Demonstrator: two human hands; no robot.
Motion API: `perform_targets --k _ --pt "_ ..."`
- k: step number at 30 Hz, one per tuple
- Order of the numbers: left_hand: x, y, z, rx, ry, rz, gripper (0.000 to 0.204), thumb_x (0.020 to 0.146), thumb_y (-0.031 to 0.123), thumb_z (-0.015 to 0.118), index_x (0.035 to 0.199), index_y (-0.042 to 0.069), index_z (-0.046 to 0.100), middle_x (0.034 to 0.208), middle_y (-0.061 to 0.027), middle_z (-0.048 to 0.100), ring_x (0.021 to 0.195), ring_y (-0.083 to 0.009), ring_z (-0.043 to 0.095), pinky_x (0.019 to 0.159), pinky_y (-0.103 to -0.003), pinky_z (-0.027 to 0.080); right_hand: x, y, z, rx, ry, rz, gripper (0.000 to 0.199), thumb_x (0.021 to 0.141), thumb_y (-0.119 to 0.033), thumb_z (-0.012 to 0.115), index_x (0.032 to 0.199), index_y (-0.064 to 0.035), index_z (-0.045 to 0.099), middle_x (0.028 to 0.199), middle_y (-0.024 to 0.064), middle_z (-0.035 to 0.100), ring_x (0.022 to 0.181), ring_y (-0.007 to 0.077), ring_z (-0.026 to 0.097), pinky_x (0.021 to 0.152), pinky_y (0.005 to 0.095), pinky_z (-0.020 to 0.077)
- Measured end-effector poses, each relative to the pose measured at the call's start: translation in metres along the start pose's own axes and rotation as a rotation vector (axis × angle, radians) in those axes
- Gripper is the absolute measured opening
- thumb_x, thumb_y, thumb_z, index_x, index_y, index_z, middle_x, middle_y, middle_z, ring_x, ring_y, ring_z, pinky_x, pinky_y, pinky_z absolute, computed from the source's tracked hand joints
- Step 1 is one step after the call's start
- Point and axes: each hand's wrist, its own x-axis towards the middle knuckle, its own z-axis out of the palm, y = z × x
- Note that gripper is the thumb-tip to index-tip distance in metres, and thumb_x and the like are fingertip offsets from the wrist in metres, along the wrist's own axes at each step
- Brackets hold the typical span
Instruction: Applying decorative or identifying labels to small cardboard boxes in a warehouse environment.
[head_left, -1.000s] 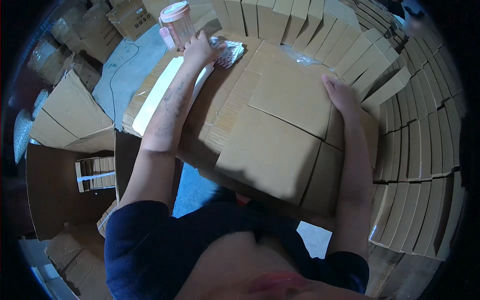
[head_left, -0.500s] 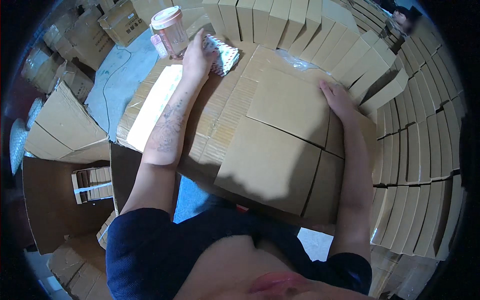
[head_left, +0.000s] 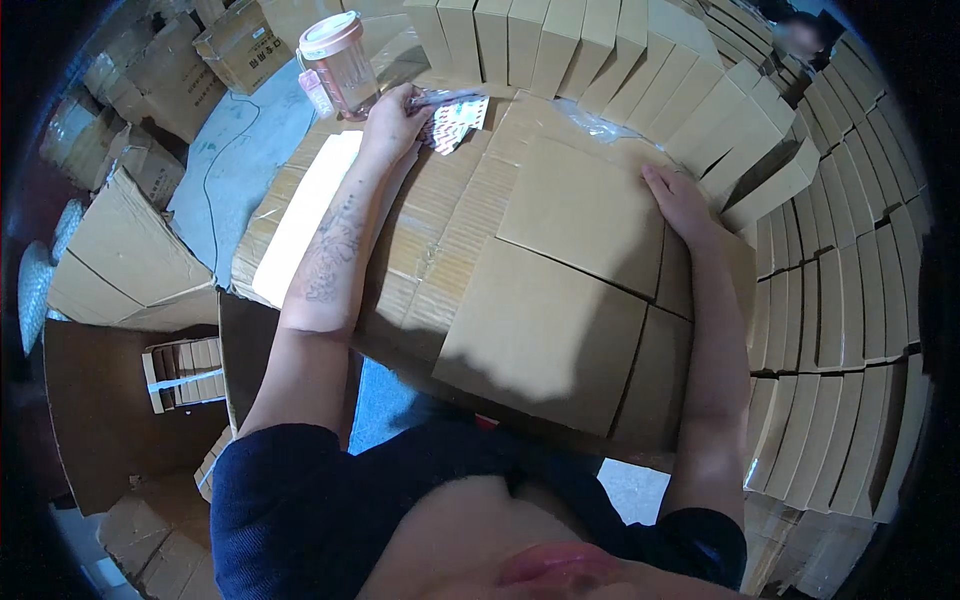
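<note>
My left hand (head_left: pixel 393 125) is closed on the near end of a small packet (head_left: pixel 455 124), white with a fine coloured pattern and some clear film over it. Beside that hand stands a clear tumbler (head_left: pixel 347 75) with a pink lid and a pink tag. My right hand (head_left: pixel 683 203) lies on the far right part of a flat brown carton (head_left: pixel 585 215), fingers stretched out, some of them hard to see. A second flat carton (head_left: pixel 540 335) lies nearer to me, edge against edge with it.
A white sheet (head_left: pixel 305 225) lies under my left forearm. Upright brown cartons (head_left: pixel 555 45) line the far edge, and stacked cartons (head_left: pixel 840 300) rise at right. An open box (head_left: pixel 100 400) stands at lower left. Clear film (head_left: pixel 595 122) lies beyond the cartons. Another person (head_left: pixel 803 40) is at far right.
My left hand has drawn slightly nearer and turned, its fingers now closed at the packet's end. The packet has shifted and shows more clear film. My right hand stays in place.
</note>
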Motion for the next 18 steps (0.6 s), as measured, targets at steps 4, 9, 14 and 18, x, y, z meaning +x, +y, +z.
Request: perform_targets --k 4,9,14,18 --pt "0.002 -0.001 -0.001 0.065 -0.029 -0.026 0.032 0.084 0.027 0.071 0.103 0.003 0.062 0.095 -0.0186 0.068 0.096 -0.0353 0.064 0.081 -0.043 0.050 -0.004 -0.013 -0.004 0.051 0.038 0.025 0.059 0.098 -0.053 0.040 0.097 -0.0009 0.067 0.097 0.0220 0.067 0.094 0.0390 0.063 0.085 0.0445 0.0469" --pt "0.002 -0.004 0.000 0.083 -0.030 0.001 0.030 0.084 0.026 0.069 0.104 0.004 0.062 0.096 -0.0187 0.068 0.097 -0.0368 0.063 0.082 -0.045 0.050 0.000 -0.006 -0.003 0.041 -0.006 0.018 0.056 0.098 -0.051 0.042 0.093 0.0001 0.066 0.094 0.0224 0.066 0.092 0.0401 0.062 0.083 0.0451 0.0470" --pt "0.002 -0.005 -0.006 0.218 -0.010 0.096 0.031 0.084 0.025 0.069 0.107 0.006 0.062 0.097 -0.0184 0.068 0.097 -0.0369 0.063 0.083 -0.046 0.049 -0.003 0.001 -0.004 -0.016 0.040 -0.007 0.051 0.098 -0.047 0.046 0.093 -0.0003 0.066 0.090 0.0212 0.065 0.088 0.0390 0.062 0.079 0.0452 0.0470" --pt "0.000 -0.009 -0.015 0.176 -0.036 0.006 0.035 0.084 0.025 0.069 0.113 0.007 0.062 0.101 -0.0194 0.068 0.100 -0.0374 0.063 0.085 -0.045 0.050 -0.003 -0.051 -0.022 0.014 0.186 -0.240 0.037 0.095 -0.036 0.055 0.095 -0.0008 0.065 0.089 0.0206 0.065 0.082 0.0343 0.062 0.076 0.0429 0.0478"
